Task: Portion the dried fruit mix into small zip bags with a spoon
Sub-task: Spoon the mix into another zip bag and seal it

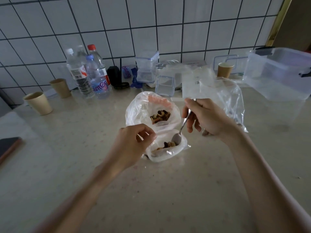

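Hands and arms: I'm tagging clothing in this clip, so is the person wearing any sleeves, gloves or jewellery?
No. Both forearms are bare right down to the bottom edge of the head view, with no sleeve in sight. The left hand and right hand are ungloved, and no ring, watch or bracelet shows on either.

The light is dim, flat and cool, leaving the colours muted. The pale bench carries a soft sheen around its centre and darkens toward the corners at 7 and 5 o'clock. Shadows under things are faint and soft-edged. The whole frame is slightly soft; the forearms at the bottom edge are blurred. Wide-angle distortion bends the wall tiles' grid lines, strongest at 9 and 3 o'clock.
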`<state>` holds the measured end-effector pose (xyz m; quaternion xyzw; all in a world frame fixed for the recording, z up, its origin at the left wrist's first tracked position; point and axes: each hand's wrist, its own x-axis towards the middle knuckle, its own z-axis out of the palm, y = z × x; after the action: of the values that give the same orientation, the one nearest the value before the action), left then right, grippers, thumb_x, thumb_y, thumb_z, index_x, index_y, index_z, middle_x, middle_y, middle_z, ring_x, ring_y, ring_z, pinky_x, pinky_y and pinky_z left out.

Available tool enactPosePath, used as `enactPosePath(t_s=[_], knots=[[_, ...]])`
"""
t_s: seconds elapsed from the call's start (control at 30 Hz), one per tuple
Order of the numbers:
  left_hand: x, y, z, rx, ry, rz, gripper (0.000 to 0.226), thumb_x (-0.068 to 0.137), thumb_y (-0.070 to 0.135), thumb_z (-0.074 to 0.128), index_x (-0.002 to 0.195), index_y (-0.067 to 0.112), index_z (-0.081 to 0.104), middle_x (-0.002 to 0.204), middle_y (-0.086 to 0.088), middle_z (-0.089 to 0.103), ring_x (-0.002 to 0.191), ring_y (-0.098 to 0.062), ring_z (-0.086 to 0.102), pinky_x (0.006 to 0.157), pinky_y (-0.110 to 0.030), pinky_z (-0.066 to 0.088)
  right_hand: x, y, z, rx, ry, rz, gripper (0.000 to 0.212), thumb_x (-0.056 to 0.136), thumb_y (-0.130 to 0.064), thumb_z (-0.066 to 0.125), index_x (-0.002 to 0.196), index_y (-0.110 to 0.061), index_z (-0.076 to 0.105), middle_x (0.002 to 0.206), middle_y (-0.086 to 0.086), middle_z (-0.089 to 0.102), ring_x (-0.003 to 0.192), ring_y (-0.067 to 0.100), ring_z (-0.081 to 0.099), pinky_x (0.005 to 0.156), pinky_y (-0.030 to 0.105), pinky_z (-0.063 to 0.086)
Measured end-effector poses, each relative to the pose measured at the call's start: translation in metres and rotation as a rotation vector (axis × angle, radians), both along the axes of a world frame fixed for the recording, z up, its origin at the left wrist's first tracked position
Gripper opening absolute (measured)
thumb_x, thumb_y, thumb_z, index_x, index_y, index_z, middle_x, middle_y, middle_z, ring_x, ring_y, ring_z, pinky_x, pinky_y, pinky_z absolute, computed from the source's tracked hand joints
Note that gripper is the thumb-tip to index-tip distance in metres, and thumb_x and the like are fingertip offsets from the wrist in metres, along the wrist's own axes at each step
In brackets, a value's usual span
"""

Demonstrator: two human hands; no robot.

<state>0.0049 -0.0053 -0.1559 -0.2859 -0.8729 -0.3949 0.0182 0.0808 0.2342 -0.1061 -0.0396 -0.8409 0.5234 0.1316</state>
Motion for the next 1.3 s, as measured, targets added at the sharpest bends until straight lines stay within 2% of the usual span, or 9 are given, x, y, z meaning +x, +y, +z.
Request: enactPosePath(t_s=[0.07,0.27,0.5,0.67,0.77,0.87,1.07,1.17,1.3], knots=[[-0.001,0.000,0.005,0.016,-0.034,-0.018,0.011,0.094,0.039,0.073,0.083,0.040,0.074,0.080,0.027,0.071,0.062,-0.001,0.070,0.055,-0.008,0.046,0.002,-0.006,0.003,0.135,0.068,0.002,0.053,0.112,-0.036,0.039,0.076,-0.006,0.065,0.051,0.000,0.063,0.040,0.004,0.052,0.042,0.013,0.039],[-0.006,-0.006,0.003,-0.006,0.001,-0.031,0.010,0.093,0.040,0.076,0.082,0.041,0.075,0.076,0.021,0.071,0.057,-0.006,0.069,0.057,-0.011,0.048,0.003,-0.017,0.003,0.254,0.246,0.044,0.051,0.111,-0.036,0.042,0.068,-0.018,0.061,0.054,0.012,0.057,0.050,0.030,0.055,0.057,0.043,0.048],[-0.009,-0.009,0.006,-0.057,0.137,-0.018,0.008,0.087,0.051,0.074,0.084,0.044,0.075,0.084,0.032,0.070,0.076,0.006,0.069,0.066,-0.004,0.046,-0.008,-0.012,-0.006,-0.048,0.312,-0.041,0.050,0.113,-0.031,0.039,0.075,-0.007,0.062,0.049,0.007,0.058,0.044,0.022,0.052,0.046,0.018,0.038],[-0.028,-0.004,0.023,0.051,0.271,-0.007,0.015,0.089,0.049,0.072,0.094,0.035,0.074,0.085,0.020,0.073,0.079,0.000,0.069,0.063,-0.009,0.047,-0.018,-0.008,-0.016,-0.415,0.209,-0.197,0.045,0.111,-0.031,0.042,0.081,-0.006,0.065,0.060,0.012,0.065,0.050,0.028,0.058,0.040,0.029,0.036],[-0.047,0.009,0.033,0.116,0.434,0.051,0.028,0.089,0.035,0.078,0.109,0.017,0.071,0.105,0.006,0.070,0.092,-0.007,0.065,0.076,-0.011,0.044,-0.022,-0.005,-0.020,-0.513,0.157,-0.268,0.042,0.111,-0.029,0.043,0.088,-0.003,0.068,0.068,0.012,0.072,0.055,0.026,0.067,0.040,0.030,0.043],[-0.067,0.028,0.039,0.061,0.577,0.131,0.047,0.085,0.027,0.086,0.123,0.007,0.066,0.122,-0.010,0.064,0.111,-0.026,0.060,0.096,-0.031,0.045,-0.025,-0.005,-0.023,-0.495,0.111,-0.287,0.040,0.111,-0.029,0.044,0.095,-0.003,0.069,0.077,0.013,0.077,0.066,0.030,0.073,0.044,0.033,0.050],[-0.094,0.066,0.038,-0.175,0.407,0.112,0.097,0.080,0.042,0.084,0.158,0.015,0.033,0.132,-0.010,0.064,0.120,-0.032,0.059,0.099,-0.044,0.049,-0.024,-0.007,-0.025,-0.129,0.099,-0.251,0.034,0.110,-0.031,0.047,0.096,-0.008,0.068,0.080,0.009,0.078,0.068,0.025,0.076,0.053,0.044,0.058],[-0.103,0.075,0.036,-0.210,0.410,0.124,0.088,0.078,0.051,0.086,0.146,0.009,0.049,0.103,-0.008,0.071,0.097,-0.029,0.067,0.081,-0.041,0.057,-0.024,-0.006,-0.023,-0.100,0.108,-0.196,0.036,0.108,-0.036,0.049,0.093,-0.008,0.067,0.077,0.007,0.077,0.063,0.024,0.076,0.050,0.042,0.057],[-0.107,0.078,0.030,-0.195,0.308,0.029,0.055,0.090,0.054,0.074,0.074,0.002,0.072,0.059,-0.012,0.062,0.053,-0.026,0.053,0.053,-0.035,0.043,-0.024,-0.003,-0.024,-0.140,0.078,-0.151,0.039,0.107,-0.036,0.051,0.094,-0.004,0.068,0.076,0.009,0.078,0.064,0.027,0.077,0.048,0.036,0.057]])
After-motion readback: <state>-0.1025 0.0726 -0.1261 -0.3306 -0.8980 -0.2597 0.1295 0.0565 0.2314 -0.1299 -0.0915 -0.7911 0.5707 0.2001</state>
